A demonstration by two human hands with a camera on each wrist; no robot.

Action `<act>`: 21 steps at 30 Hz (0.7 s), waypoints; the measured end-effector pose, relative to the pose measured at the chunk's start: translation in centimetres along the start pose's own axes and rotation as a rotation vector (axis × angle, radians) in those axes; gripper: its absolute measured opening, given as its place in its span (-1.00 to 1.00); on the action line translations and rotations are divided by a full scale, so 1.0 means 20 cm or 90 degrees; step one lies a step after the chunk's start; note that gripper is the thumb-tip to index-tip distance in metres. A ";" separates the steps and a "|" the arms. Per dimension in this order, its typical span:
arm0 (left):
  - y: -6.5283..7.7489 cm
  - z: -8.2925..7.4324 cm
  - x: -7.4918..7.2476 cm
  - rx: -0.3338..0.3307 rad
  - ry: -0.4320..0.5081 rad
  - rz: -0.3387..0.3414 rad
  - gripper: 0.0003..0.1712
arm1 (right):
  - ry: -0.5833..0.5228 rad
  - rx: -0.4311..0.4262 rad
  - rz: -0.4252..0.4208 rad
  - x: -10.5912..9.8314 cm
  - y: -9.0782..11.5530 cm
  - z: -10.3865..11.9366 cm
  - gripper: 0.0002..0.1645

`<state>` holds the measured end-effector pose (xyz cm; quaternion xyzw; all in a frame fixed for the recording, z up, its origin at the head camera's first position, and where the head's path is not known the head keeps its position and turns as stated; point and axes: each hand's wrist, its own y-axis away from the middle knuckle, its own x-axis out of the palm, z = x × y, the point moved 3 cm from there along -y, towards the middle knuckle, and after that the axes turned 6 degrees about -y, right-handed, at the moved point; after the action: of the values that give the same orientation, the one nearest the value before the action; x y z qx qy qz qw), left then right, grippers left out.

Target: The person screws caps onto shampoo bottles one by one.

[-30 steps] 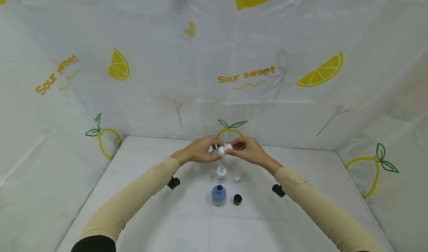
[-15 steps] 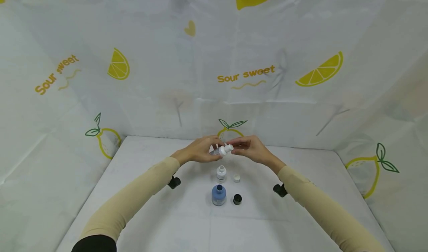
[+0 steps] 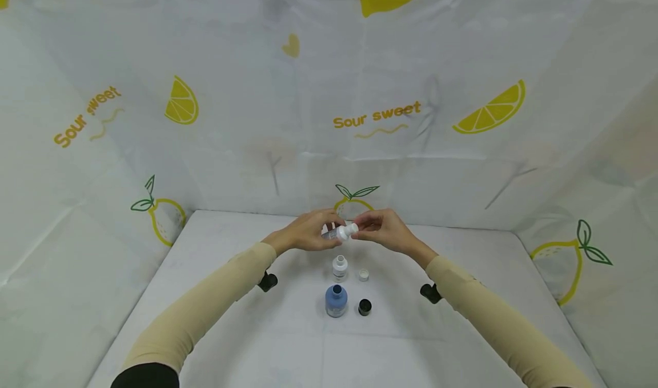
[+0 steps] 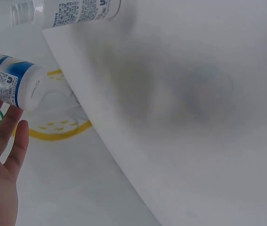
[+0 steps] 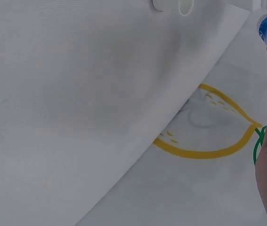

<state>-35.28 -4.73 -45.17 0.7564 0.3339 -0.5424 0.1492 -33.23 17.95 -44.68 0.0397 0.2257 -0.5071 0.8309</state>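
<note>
Held tilted between both hands above the table (image 3: 288, 342), the small bottle (image 3: 336, 233) is white with a blue-banded printed label. The left hand (image 3: 308, 231) grips its body; the right hand (image 3: 380, 229) pinches its white cap (image 3: 351, 228) end

You wear long, close-fitting beige sleeves (image 3: 205, 314) that run to both wrists, with dark cloth showing at the upper left arm. A small black device (image 3: 267, 281) sits under each wrist. Your hands (image 3: 303, 232) are bare.
</note>
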 end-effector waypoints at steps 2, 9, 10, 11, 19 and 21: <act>0.00 0.00 0.00 0.001 0.001 0.000 -0.55 | 0.013 0.003 -0.004 0.00 0.00 0.00 -0.65; 0.00 -0.01 0.00 -0.005 -0.001 0.004 -0.53 | 0.036 0.007 -0.017 0.01 0.00 -0.01 -0.70; 0.00 -0.01 0.00 -0.006 -0.001 0.005 -0.53 | 0.038 0.008 -0.019 0.01 0.00 -0.01 -0.71; 0.00 -0.01 0.00 -0.008 -0.002 0.006 -0.53 | 0.041 0.011 -0.021 0.01 0.00 -0.01 -0.71; 0.01 -0.01 0.00 -0.015 -0.002 0.011 -0.54 | 0.056 0.040 -0.032 0.02 0.00 0.00 -0.74; 0.01 -0.01 0.00 -0.015 -0.003 0.011 -0.54 | 0.057 0.040 -0.033 0.02 0.00 0.00 -0.75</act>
<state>-35.07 -4.73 -45.08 0.7563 0.3333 -0.5387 0.1633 -32.97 17.57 -44.83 0.0830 0.2476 -0.5333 0.8046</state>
